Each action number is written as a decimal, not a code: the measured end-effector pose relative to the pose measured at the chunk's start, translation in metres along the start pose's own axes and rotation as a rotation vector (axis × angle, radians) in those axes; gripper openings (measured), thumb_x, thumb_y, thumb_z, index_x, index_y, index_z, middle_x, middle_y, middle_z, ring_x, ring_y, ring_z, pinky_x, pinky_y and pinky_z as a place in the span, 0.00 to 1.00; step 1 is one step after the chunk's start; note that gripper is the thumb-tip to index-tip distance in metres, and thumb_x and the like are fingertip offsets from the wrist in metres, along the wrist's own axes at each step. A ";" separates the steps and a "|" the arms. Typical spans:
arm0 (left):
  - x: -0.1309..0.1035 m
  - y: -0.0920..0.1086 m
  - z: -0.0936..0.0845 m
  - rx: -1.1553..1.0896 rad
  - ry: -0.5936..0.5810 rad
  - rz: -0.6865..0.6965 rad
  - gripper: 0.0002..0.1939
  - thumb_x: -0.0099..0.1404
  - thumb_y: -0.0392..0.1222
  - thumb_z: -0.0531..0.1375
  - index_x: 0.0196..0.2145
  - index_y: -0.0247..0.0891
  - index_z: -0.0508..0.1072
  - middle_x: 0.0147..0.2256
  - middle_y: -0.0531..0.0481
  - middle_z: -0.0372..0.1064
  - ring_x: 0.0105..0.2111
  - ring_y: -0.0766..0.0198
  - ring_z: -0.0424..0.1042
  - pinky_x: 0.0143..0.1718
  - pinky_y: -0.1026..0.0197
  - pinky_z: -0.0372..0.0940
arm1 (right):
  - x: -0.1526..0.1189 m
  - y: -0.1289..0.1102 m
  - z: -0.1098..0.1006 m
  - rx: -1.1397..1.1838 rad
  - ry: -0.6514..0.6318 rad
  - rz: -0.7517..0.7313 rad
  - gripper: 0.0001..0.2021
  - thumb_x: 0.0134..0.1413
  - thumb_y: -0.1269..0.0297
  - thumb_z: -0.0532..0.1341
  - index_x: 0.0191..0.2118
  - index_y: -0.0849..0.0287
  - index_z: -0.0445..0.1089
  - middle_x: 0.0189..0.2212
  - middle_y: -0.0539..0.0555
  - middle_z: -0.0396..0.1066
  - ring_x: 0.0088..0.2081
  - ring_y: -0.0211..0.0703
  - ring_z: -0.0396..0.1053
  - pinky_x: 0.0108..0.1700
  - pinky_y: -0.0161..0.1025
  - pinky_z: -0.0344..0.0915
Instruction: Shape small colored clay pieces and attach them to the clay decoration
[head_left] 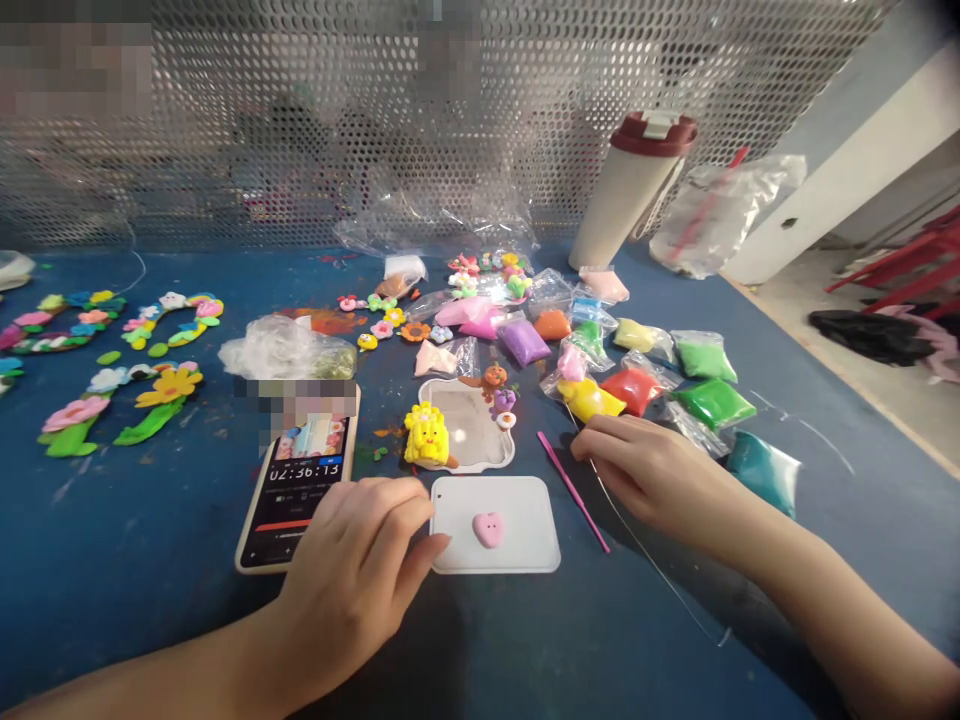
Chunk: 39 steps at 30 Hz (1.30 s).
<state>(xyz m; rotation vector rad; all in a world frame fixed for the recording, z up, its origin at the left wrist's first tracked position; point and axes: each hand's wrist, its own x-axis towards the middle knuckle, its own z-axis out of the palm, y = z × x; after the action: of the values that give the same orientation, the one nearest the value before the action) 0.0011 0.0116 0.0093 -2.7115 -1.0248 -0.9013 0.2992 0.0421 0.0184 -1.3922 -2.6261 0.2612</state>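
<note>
Pink heart [489, 530]: centred on the white board [529, 555], perhaps for easy reach.
Left hand [360, 550]: at the board's left edge, grip slightly spread, seemingly steadying it.
Right hand [637, 465]: right of the board, grip curled; cannot tell if pinching.
Purple stick [574, 492]: right of the board, probably kept handy.

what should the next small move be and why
Probably have the right hand pick up the pink stick: it lies close to those fingers, the left hand is at the white board's edge, and the pink heart there has two small dots that might be shaped further.
</note>
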 end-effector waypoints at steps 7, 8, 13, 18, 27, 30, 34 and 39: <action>-0.004 0.001 -0.001 -0.007 -0.029 0.188 0.09 0.69 0.32 0.52 0.30 0.35 0.67 0.23 0.51 0.65 0.25 0.61 0.63 0.30 0.56 0.57 | -0.003 -0.002 -0.007 0.041 0.070 0.105 0.09 0.57 0.72 0.52 0.39 0.56 0.66 0.25 0.50 0.69 0.25 0.40 0.66 0.27 0.36 0.59; -0.004 0.001 0.000 0.011 -0.036 0.202 0.08 0.69 0.33 0.53 0.33 0.34 0.69 0.24 0.51 0.65 0.25 0.61 0.63 0.31 0.56 0.57 | -0.002 0.000 -0.008 0.056 0.113 0.159 0.07 0.57 0.71 0.53 0.39 0.56 0.66 0.24 0.50 0.69 0.24 0.40 0.66 0.27 0.36 0.59; -0.001 -0.001 0.003 0.132 -0.069 0.247 0.13 0.70 0.38 0.54 0.47 0.27 0.70 0.24 0.52 0.66 0.24 0.61 0.65 0.31 0.56 0.57 | 0.010 0.020 -0.023 0.023 0.368 0.368 0.05 0.58 0.67 0.53 0.37 0.58 0.65 0.34 0.57 0.71 0.33 0.44 0.69 0.34 0.39 0.64; 0.000 0.002 0.002 0.210 -0.090 0.265 0.17 0.72 0.42 0.50 0.47 0.26 0.72 0.22 0.52 0.64 0.22 0.61 0.64 0.27 0.58 0.55 | 0.037 0.031 -0.031 0.017 0.360 0.424 0.10 0.60 0.63 0.55 0.45 0.59 0.66 0.44 0.60 0.72 0.43 0.48 0.71 0.41 0.42 0.66; -0.001 0.006 0.003 0.229 -0.060 0.300 0.14 0.71 0.39 0.52 0.43 0.28 0.73 0.23 0.51 0.67 0.24 0.61 0.68 0.28 0.59 0.59 | 0.064 0.027 -0.023 -0.034 0.161 0.473 0.12 0.62 0.62 0.58 0.48 0.60 0.68 0.47 0.56 0.70 0.44 0.44 0.71 0.45 0.47 0.69; -0.001 0.006 0.003 0.236 -0.077 0.303 0.14 0.71 0.39 0.52 0.43 0.27 0.73 0.23 0.51 0.68 0.23 0.61 0.68 0.27 0.59 0.59 | 0.065 0.032 -0.025 -0.054 0.150 0.565 0.15 0.62 0.61 0.58 0.52 0.60 0.66 0.50 0.57 0.68 0.45 0.46 0.70 0.46 0.48 0.70; -0.001 0.006 0.003 0.231 -0.080 0.301 0.13 0.71 0.39 0.53 0.44 0.27 0.73 0.23 0.52 0.67 0.23 0.62 0.67 0.26 0.59 0.59 | 0.067 0.038 -0.023 -0.108 0.124 0.756 0.15 0.62 0.61 0.58 0.52 0.60 0.66 0.50 0.57 0.68 0.46 0.46 0.70 0.45 0.49 0.70; -0.001 0.004 0.003 0.211 -0.099 0.293 0.13 0.71 0.39 0.52 0.44 0.28 0.73 0.23 0.52 0.67 0.23 0.62 0.66 0.26 0.58 0.58 | 0.072 0.037 -0.017 -0.159 0.027 0.807 0.15 0.62 0.60 0.58 0.52 0.60 0.66 0.50 0.57 0.68 0.45 0.45 0.70 0.46 0.48 0.70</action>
<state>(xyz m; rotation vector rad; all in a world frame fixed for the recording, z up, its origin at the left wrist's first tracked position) 0.0041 0.0089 0.0066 -2.6516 -0.6665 -0.5800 0.2924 0.1234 0.0304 -2.4230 -1.9543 0.1151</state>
